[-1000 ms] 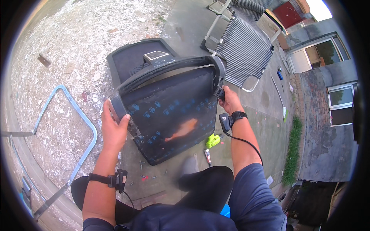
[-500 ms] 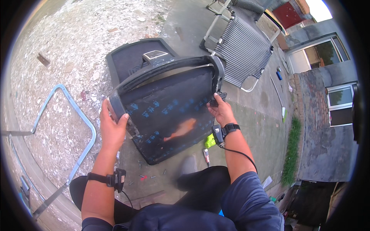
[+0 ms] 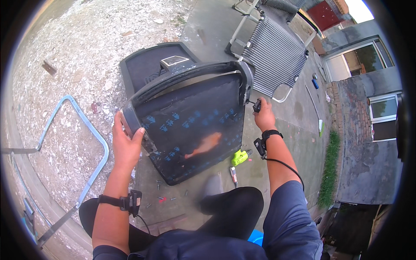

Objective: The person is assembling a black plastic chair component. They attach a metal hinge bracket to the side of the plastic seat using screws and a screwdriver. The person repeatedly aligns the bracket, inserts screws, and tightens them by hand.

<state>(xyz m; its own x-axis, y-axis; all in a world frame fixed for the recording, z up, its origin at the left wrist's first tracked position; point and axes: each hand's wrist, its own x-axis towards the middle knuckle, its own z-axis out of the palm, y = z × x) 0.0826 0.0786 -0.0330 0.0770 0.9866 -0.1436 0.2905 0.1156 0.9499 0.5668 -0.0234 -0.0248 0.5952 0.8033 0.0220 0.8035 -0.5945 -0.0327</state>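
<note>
A black padded panel (image 3: 195, 125) with blue printed marks and an orange patch stands tilted in front of me, a worn, curved black frame (image 3: 182, 78) arching over its far edge. My left hand (image 3: 127, 141) grips the frame's left end, thumb on top and fingers round the outer side. Off the frame's right end, my right hand (image 3: 265, 116) pinches a small black knob (image 3: 257, 105) with a thin dark stem pointing at the frame. A small gap lies between that hand and the panel. Behind the frame lies another dark panel (image 3: 143, 69) with a grey rim.
By my foot are a lime-green power tool (image 3: 240, 157), a small tube (image 3: 233, 175) and several loose screws (image 3: 172, 199). A bent light-blue metal tube (image 3: 102, 147) lies left on rubble. A folding lounge chair (image 3: 275, 56) stands far right, before a wall (image 3: 364, 169).
My right hand has moved right, away from the frame's right end, taking the small black knob with it. The power tool shows more fully now. My left hand has stayed put.
</note>
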